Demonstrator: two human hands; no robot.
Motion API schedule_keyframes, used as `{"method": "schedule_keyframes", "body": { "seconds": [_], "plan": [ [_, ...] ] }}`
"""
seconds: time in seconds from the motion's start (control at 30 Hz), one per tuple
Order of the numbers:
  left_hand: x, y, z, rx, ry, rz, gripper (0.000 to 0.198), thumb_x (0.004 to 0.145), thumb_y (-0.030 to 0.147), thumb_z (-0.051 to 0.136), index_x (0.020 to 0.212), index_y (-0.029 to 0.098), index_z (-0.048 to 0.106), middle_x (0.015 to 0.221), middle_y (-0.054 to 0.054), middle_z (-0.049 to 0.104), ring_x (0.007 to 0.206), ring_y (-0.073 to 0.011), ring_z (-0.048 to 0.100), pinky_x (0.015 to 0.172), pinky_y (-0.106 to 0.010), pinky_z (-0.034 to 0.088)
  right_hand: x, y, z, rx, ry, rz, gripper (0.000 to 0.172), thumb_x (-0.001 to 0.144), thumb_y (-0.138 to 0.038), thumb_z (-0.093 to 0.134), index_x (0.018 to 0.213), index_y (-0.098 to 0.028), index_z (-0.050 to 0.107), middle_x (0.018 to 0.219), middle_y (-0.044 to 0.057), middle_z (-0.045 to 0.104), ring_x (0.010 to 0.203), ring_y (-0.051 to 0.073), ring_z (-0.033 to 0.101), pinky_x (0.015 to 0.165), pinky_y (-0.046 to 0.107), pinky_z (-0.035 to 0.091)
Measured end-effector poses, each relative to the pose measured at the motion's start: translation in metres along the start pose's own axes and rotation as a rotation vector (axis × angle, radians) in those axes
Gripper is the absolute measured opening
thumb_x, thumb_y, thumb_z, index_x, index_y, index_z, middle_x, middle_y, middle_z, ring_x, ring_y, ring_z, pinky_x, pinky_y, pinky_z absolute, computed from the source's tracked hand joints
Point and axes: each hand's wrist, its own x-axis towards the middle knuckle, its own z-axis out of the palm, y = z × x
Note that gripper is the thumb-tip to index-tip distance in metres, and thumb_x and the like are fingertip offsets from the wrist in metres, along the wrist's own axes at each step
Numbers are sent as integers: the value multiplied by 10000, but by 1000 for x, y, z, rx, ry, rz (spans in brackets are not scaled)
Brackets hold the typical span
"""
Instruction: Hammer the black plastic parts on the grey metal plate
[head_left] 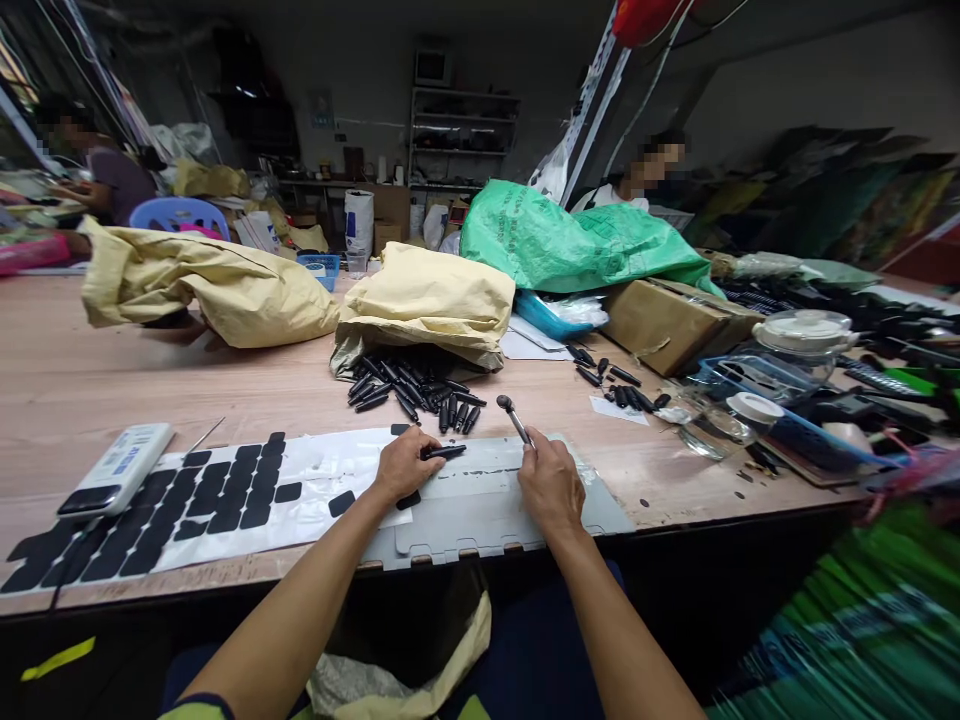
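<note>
Head view — left hand (405, 465) pinching black part (448, 452), right hand (551, 485) gripping tool (517, 422) — room between over grey board (472, 505), table edge (712, 508) near.

Workshop: heaped parts (409, 383), sacks (424, 295), workbench (281, 390)

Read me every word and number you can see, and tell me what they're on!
None can be read clearly.
Green sack: dark printing, too blurred.
White gadget on the table: small marks, too blurred.
White sack at the back: blue print, too small.
</note>
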Motion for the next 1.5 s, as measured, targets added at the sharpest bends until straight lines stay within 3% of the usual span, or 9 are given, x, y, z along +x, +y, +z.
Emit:
{"method": "schedule_keyframes", "body": {
  "seconds": [0.13, 0.33, 0.5, 0.67, 0.83, 1.0, 1.1, 1.2, 1.5],
  "plan": [
    [0, -1, 1, -25, 8, -8, 196, 781, 340, 662, 942, 256, 735, 889, 9, 622, 811, -161, 592, 679, -263, 411, -29, -4, -2, 275, -49, -149, 386, 930, -262, 416, 1259, -221, 612, 1082, 64, 638, 941, 191, 601, 813, 298, 450],
    [-1, -1, 2, -49, 19, -17, 188, 773, 332, 676, 933, 259, 742, 887, 13, 624, 819, -158, 593, 679, -262, 405, -60, -10, 8, 411, -35, -347, 393, 945, -279, 379, 1245, -182, 614, 1083, 89, 650, 991, 187, 615, 871, 301, 484],
    [-1, 1, 1, -36, 7, -23, 177, 782, 332, 664, 921, 256, 741, 893, 8, 626, 825, -160, 590, 682, -260, 406, -64, -13, 13, 316, -53, -333, 382, 934, -245, 384, 1218, -191, 634, 985, 76, 644, 897, 190, 628, 790, 299, 502],
    [-1, 0, 0, -45, -2, -17, 167, 785, 315, 663, 927, 264, 733, 890, 15, 620, 820, -150, 583, 690, -253, 410, -65, -17, 11, 395, -68, -367, 382, 950, -263, 377, 1241, -188, 614, 1043, 80, 647, 956, 185, 620, 841, 302, 492],
    [-3, 1, 1, 1, 4, -16, 91, 784, 293, 640, 814, 238, 706, 865, 14, 600, 786, -142, 570, 646, -239, 394, -71, -21, 17, 406, -144, -389, 382, 940, -250, 377, 1227, -188, 623, 1009, 80, 652, 919, 186, 626, 827, 309, 493],
    [-2, 0, 1, -16, 5, -18, 172, 772, 322, 651, 912, 254, 725, 910, 7, 633, 836, -160, 596, 693, -252, 427, -49, -16, 10, 348, -82, -292, 367, 922, -243, 412, 1204, -193, 642, 1062, 76, 654, 967, 193, 607, 847, 306, 461],
    [-2, 0, 1, -6, 16, -11, 198, 759, 323, 649, 924, 242, 724, 915, 1, 641, 830, -169, 603, 689, -260, 438, -23, -8, 2, 122, 1, -113, 365, 934, -250, 427, 1233, -215, 635, 1096, 81, 633, 905, 199, 585, 770, 313, 428],
    [-3, 1, 1, -9, 19, -11, 183, 752, 321, 642, 894, 233, 718, 914, 0, 644, 826, -169, 605, 675, -259, 439, -1, 4, 4, -159, 41, -26, 344, 924, -219, 462, 1200, -201, 665, 1021, 105, 628, 948, 246, 542, 770, 350, 379],
    [-4, 4, -4, -92, 9, 16, 191, 770, 344, 649, 894, 208, 703, 888, -9, 639, 787, -165, 578, 667, -267, 429, 5, 17, 22, -294, 140, -36, 335, 928, -223, 452, 1187, -218, 665, 971, 109, 600, 901, 239, 513, 708, 349, 322]
  ]
}}
